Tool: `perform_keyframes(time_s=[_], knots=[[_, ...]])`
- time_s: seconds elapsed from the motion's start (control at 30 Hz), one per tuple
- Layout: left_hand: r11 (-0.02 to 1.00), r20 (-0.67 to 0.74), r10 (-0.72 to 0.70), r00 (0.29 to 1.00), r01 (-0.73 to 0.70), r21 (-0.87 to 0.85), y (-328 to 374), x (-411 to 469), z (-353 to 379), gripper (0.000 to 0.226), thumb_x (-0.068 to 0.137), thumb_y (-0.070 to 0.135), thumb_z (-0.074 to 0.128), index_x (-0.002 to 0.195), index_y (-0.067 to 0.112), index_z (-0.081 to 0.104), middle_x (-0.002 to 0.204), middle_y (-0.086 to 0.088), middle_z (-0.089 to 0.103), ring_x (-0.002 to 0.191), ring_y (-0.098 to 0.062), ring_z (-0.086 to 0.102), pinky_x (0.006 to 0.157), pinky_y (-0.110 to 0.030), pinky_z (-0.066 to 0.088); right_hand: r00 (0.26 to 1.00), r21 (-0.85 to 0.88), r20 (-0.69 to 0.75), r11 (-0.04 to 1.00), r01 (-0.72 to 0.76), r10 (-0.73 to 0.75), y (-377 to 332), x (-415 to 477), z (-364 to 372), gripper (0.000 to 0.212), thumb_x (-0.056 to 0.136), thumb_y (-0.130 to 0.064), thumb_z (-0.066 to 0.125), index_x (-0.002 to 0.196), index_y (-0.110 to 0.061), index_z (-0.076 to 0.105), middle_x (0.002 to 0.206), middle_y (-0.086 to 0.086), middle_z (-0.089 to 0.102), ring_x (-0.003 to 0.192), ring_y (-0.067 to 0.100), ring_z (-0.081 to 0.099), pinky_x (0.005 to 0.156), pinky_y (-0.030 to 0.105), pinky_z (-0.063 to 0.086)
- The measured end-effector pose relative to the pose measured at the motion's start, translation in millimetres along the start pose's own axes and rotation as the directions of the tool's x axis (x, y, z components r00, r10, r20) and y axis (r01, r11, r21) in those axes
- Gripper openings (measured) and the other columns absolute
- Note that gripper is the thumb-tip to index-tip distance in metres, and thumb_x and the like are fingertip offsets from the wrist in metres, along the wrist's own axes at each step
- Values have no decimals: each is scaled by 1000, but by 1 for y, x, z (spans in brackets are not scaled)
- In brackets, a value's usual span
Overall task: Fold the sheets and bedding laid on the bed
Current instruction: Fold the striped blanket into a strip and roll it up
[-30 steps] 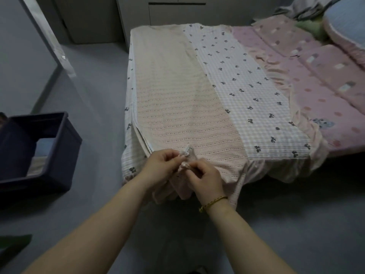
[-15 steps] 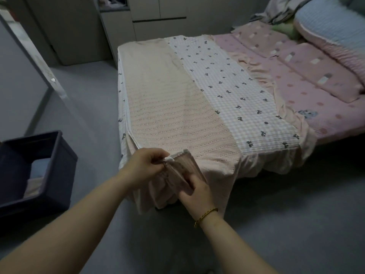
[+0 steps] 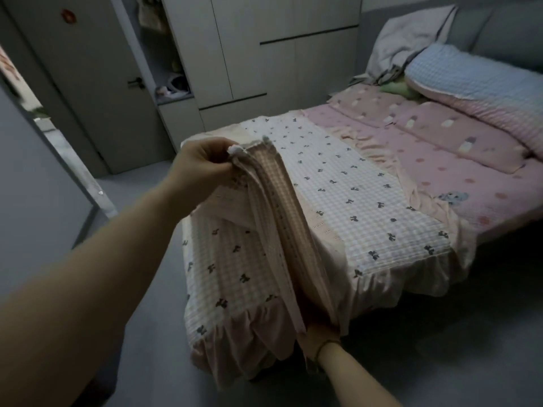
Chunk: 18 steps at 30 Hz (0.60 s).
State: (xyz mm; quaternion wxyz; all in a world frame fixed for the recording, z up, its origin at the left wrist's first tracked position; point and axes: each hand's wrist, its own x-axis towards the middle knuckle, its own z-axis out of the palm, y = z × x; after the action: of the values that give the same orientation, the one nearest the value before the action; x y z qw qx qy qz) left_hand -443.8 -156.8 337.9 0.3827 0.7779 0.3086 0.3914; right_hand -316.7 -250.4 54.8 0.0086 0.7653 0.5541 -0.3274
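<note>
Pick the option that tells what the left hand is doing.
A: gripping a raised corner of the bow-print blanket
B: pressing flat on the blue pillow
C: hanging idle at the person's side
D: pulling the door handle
A: the left hand has its fingers curled round a bunched corner of the bow-print blanket, which it holds lifted so that the fabric hangs down from it.

A grey door (image 3: pixel 88 83) with a dark handle (image 3: pixel 135 82) stands at ten o'clock, an open shelf niche (image 3: pixel 164 63) just beside it. Pale wardrobe fronts (image 3: pixel 279 54) fill twelve o'clock; grey floor (image 3: pixel 440 348) spreads at five.
</note>
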Motion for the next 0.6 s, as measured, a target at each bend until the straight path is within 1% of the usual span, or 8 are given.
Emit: perform_keyframes(time_s=[0.13, 0.23, 0.33, 0.4, 0.47, 0.5, 0.53, 0.6], knots=[[999, -105, 3, 994, -8, -43, 20, 34, -2, 27, 87, -8, 52, 76, 15, 62, 51, 16, 64, 51, 4, 59, 53, -9, 47, 992, 15, -32, 993, -119, 120, 37, 8, 0, 50, 100, -37, 24, 146, -19, 22, 154, 4, 19, 141, 25, 21, 116, 35, 17], [998, -172, -16, 985, 6, -59, 16, 51, -7, 26, 86, -7, 54, 78, 15, 64, 54, 16, 66, 54, 3, 61, 54, -11, 48, 967, -92, -178, 975, -203, 185, 59, 0, -7, 51, 100, -32, 25, 148, -16, 16, 156, 6, 9, 144, 24, 10, 117, 34, 7], [992, -250, -77, 965, 50, -113, -1, 56, -18, 43, 86, -6, 54, 63, 24, 73, 60, 16, 68, 60, 2, 63, 59, -13, 50, 952, -87, -290, 988, -128, 98, 78, -12, -14, 48, 101, -25, 23, 147, -17, 18, 156, 4, 14, 144, 21, 10, 116, 33, 6], [986, -314, -143, 939, 108, -126, -16, 49, -26, 48, 88, -5, 50, 61, 27, 73, 59, 19, 67, 64, 2, 62, 63, -14, 50, 935, -12, -345, 995, -95, 85, 97, -25, -14, 45, 100, -21, 25, 145, -16, 27, 152, 7, 25, 140, 20, 25, 114, 28, 11], [978, -362, -198, 911, 163, -127, -31, 34, -33, 59, 89, -8, 46, 57, 34, 73, 57, 21, 66, 61, 5, 62, 64, -12, 49, 872, 99, -485, 995, -18, 64, 124, -41, -19, 38, 90, -9, 35, 117, -7, 62, 119, 18, 62, 103, 19, 62, 111, 26, 16], [973, -385, -228, 894, 189, -135, -41, 25, -36, 63, 89, -10, 44, 57, 37, 73, 56, 21, 66, 59, 5, 62, 64, -11, 49, 881, -77, -473, 997, -16, -22, 135, -48, -20, 40, 77, -8, 36, 89, -8, 74, 87, 15, 72, 75, 17, 69, 112, 25, 10], [965, -410, -260, 874, 224, -133, -50, 14, -37, 60, 89, -10, 43, 64, 34, 75, 56, 19, 66, 60, 3, 62, 65, -13, 50, 892, -165, -447, 986, -6, -69, 148, -48, -11, 41, 65, -12, 34, 67, -9, 75, 62, 8, 70, 55, 15, 67, 114, 25, 1], [934, -436, -357, 826, 327, -145, -69, -11, -37, 37, 92, -7, 43, 97, 14, 72, 57, 14, 66, 65, -5, 60, 74, -24, 49, 849, -348, -491, 938, 13, -194, 174, -53, -11, 41, 59, -16, 32, 54, -12, 73, 50, 2, 65, 45, 13, 64, 115, 27, -5]])
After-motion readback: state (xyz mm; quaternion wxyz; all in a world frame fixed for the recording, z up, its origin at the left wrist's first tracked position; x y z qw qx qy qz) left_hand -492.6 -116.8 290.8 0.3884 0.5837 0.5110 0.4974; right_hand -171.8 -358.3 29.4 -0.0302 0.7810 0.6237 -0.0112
